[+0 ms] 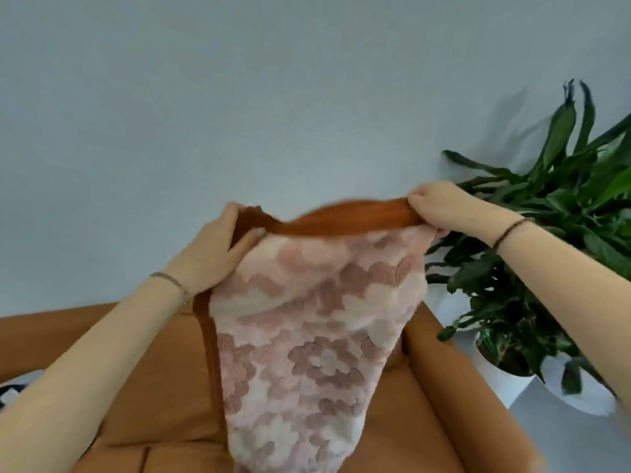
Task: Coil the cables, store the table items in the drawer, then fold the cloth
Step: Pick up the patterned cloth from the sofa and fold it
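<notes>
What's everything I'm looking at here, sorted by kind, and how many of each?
Cloth: 1
Hands holding it up: 2, left hand and right hand
Bracelets: 2, one on each wrist
Sofa: 1
Potted plant: 1
Total: 7

The left forearm (102, 343) and the right forearm (566, 268) were seen bare as far as the view reached. At the wrist of the left hand (211, 249) a thin greyish bracelet (169, 280) of small links or beads was worn. At the wrist of the right hand (444, 206) a thin dark cord bracelet (508, 231) was worn.
</notes>
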{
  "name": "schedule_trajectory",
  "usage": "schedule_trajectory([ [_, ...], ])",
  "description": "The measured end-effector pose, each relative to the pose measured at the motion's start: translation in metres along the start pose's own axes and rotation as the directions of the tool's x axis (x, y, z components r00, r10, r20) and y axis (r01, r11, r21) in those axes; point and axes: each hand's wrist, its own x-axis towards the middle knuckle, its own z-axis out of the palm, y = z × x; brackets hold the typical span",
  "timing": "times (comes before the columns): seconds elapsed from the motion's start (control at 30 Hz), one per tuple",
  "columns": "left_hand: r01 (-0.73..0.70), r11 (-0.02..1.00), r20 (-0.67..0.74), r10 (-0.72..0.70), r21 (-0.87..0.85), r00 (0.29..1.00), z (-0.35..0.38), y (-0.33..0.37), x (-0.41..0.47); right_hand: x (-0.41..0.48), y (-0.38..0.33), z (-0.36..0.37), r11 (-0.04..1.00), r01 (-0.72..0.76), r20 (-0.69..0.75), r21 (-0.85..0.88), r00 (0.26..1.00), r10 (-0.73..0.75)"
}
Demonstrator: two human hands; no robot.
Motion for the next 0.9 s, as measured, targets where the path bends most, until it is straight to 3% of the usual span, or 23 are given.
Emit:
schedule_trajectory([
  [0.03,0.012,1.0,-0.051,-0.011,0.026,0.999,-0.008,-0.003,0.004,0.002,0.003,-0.002,1.0,-0.008,-0.014,-0.001,1.0,0.008],
  [0.1,0.02,0.992,-0.301,-0.056,-0.121,0.952,-0.026,-0.001,0.007,0.002,0.009,-0.008,0.997,0.018,-0.19,0.074,0.982,-0.003],
  [0.13,-0.006,0.984,-0.354,-0.058,-0.177,0.933,-0.031,0.001,0.006,0.0,0.01,-0.009,0.995,0.034,-0.237,0.097,0.971,-0.011],
  [0.17,-0.027,0.983,-0.329,-0.035,-0.182,0.944,-0.03,0.002,0.004,-0.004,0.009,-0.007,0.996,0.037,-0.209,0.081,0.978,-0.019],
  [0.23,-0.01,0.991,-0.132,-0.008,-0.132,0.991,-0.028,-0.002,-0.003,-0.009,0.008,-0.002,0.999,0.015,-0.091,0.052,0.996,-0.01],
  [0.37,0.076,0.963,0.061,-0.063,-0.26,0.996,-0.041,-0.013,-0.017,-0.014,0.024,-0.015,0.974,-0.003,-0.11,0.227,0.994,0.029],
  [0.43,0.164,0.956,0.271,-0.096,-0.244,0.958,-0.042,-0.017,-0.027,-0.022,0.029,-0.015,0.962,-0.019,-0.009,0.273,1.0,0.022],
  [0.5,0.192,0.981,0.448,-0.156,-0.035,0.88,-0.041,-0.026,-0.032,-0.028,0.03,-0.01,0.976,-0.021,0.131,0.215,0.991,-0.008],
  [0.57,0.189,0.979,0.401,-0.203,0.074,0.893,-0.04,-0.033,-0.031,-0.032,0.03,-0.007,0.992,-0.021,0.281,0.126,0.96,-0.016],
  [0.6,0.189,0.982,0.309,-0.187,0.022,0.932,-0.038,-0.035,-0.03,-0.032,0.029,-0.006,0.991,-0.014,0.273,0.135,0.962,-0.024],
  [0.67,0.23,0.919,0.128,-0.199,-0.321,0.972,-0.023,-0.029,-0.038,-0.027,0.03,-0.009,0.958,-0.005,0.076,0.288,0.997,-0.017],
  [0.73,0.397,0.732,0.199,-0.347,-0.554,0.917,0.002,-0.024,-0.05,-0.022,0.031,-0.011,0.909,-0.017,-0.046,0.416,0.998,0.04],
  [0.77,0.463,0.7,0.259,-0.386,-0.544,0.886,0.015,-0.026,-0.054,-0.021,0.031,-0.01,0.907,-0.039,-0.023,0.42,0.998,0.054],
  [0.8,0.484,0.702,0.299,-0.381,-0.523,0.875,0.023,-0.028,-0.056,-0.02,0.033,-0.007,0.914,-0.056,0.008,0.402,0.998,0.057],
  [0.9,0.438,0.765,0.244,-0.364,-0.473,0.899,0.022,-0.028,-0.057,-0.028,0.039,0.0,0.932,-0.066,0.042,0.356,0.998,0.055],
])
